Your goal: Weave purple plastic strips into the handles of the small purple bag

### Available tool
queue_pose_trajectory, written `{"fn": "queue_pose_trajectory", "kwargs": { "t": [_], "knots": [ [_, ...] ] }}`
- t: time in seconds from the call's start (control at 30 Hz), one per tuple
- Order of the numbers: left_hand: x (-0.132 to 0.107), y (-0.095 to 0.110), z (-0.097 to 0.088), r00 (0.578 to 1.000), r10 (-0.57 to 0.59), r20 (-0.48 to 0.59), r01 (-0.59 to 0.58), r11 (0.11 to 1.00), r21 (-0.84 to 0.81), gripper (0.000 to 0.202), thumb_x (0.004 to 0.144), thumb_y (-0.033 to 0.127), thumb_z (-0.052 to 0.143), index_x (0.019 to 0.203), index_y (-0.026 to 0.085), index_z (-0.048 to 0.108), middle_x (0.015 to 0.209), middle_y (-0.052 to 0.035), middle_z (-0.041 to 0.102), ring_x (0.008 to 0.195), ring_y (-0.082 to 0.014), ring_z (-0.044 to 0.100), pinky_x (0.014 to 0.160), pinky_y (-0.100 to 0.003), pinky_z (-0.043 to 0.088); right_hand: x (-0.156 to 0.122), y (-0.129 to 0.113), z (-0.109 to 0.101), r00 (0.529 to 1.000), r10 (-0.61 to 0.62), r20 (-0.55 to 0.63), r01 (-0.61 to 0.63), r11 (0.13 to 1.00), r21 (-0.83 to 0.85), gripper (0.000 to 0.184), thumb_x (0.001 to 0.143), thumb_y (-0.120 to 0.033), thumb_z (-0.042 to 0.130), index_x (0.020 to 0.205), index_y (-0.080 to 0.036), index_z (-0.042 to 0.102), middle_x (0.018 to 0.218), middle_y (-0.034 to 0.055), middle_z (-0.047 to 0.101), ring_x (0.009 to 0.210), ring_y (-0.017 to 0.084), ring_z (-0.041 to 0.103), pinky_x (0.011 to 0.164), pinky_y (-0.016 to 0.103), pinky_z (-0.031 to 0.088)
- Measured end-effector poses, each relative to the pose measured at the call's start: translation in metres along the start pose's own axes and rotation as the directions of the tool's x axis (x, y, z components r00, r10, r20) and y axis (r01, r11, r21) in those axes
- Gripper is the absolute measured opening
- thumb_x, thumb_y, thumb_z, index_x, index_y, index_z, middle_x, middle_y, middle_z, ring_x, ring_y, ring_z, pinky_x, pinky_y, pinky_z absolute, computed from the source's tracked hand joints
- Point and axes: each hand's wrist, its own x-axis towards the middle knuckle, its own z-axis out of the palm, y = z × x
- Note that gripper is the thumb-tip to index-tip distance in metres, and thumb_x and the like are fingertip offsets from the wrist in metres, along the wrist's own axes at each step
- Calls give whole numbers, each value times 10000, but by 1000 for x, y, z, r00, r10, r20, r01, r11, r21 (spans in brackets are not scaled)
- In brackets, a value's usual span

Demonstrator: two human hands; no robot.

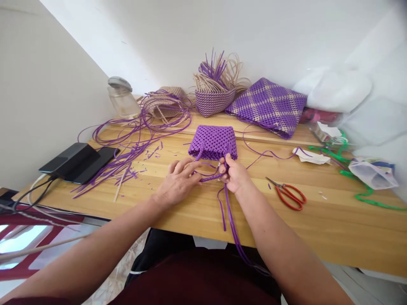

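Observation:
A small purple woven bag (213,139) lies on the wooden table with its opening toward me. A braided purple handle (212,178) loops from the opening. My left hand (178,180) rests at the left of the loop, fingers bent over the handle. My right hand (234,173) is closed, thumb and fingers pinching the handle's right side close to the bag's rim. Loose purple strips (233,228) hang from below my right hand over the table's front edge. Red-handled scissors (290,195) lie to the right, blades a little apart.
Behind stand a half-woven basket (215,101) and a purple-beige woven bag (270,106). Coiled strips (149,123), offcuts and a jar (123,99) lie left, with a black device (68,160) and a phone (95,165). White paper (311,156) and green cord (365,195) lie right.

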Motion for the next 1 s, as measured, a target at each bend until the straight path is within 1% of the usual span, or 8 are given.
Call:
{"fn": "queue_pose_trajectory", "kwargs": {
  "t": [0.13,0.27,0.4,0.53,0.67,0.8,0.9,1.0],
  "knots": [
    [0,-18,0,996,90,-10,-91,983,-160,219,939,242,576,1137,223,667,1296,-82,646,1248,-263,462,1030,-422,380,-2,-2,0,1000,19,9,-20,990,138,378,1044,-421,389,853,-157,581,487,-47,512,313,39,329,304,129,163],
    [7,-23,-2,990,56,-129,-91,956,-278,237,945,245,571,1152,187,668,1077,-80,712,1066,-225,520,965,-373,423,-4,-4,1,992,53,112,-77,973,217,424,1040,-450,378,884,-139,622,546,-10,566,351,48,384,300,136,194],
    [16,-22,-7,983,34,-182,-74,973,-220,188,944,272,578,1052,212,718,821,-49,700,901,-219,486,842,-361,403,-9,-3,3,979,67,191,-108,972,211,334,1003,-413,493,863,-141,627,635,24,646,398,56,458,308,137,213],
    [23,-16,-8,981,46,-186,-63,994,-90,216,952,306,570,1116,284,709,894,-28,729,873,-218,467,813,-393,320,-13,-3,4,966,52,255,-112,968,226,365,958,-496,554,877,-150,640,686,33,683,423,65,498,314,144,239],
    [25,-8,-3,973,115,-200,-133,988,-76,263,940,387,585,1159,285,690,860,-25,717,982,-241,478,855,-407,285,-10,2,7,992,6,128,-35,974,225,330,1003,-437,492,854,-166,607,568,-25,610,344,41,383,302,134,190],
    [23,0,-2,989,111,-95,-126,977,-170,225,970,356,525,1011,226,704,788,-28,661,906,-210,527,888,-411,289,0,11,6,999,-42,21,38,990,134,365,1008,-466,464,817,-177,578,461,-70,489,301,44,293,295,142,146],
    [21,3,-2,996,92,6,-90,983,-160,266,981,348,486,882,189,674,741,-18,620,808,-184,547,939,-435,284,5,11,1,1000,-22,14,20,993,115,397,1012,-488,427,879,-165,616,549,-39,569,330,42,339,304,139,159],
    [20,6,1,999,51,-6,-52,995,-83,300,970,427,508,887,179,654,747,-16,623,787,-185,562,965,-444,280,4,7,-1,997,-68,28,66,996,63,306,958,-433,549,933,-148,656,642,-14,628,380,35,382,323,132,179]
  ]
}}
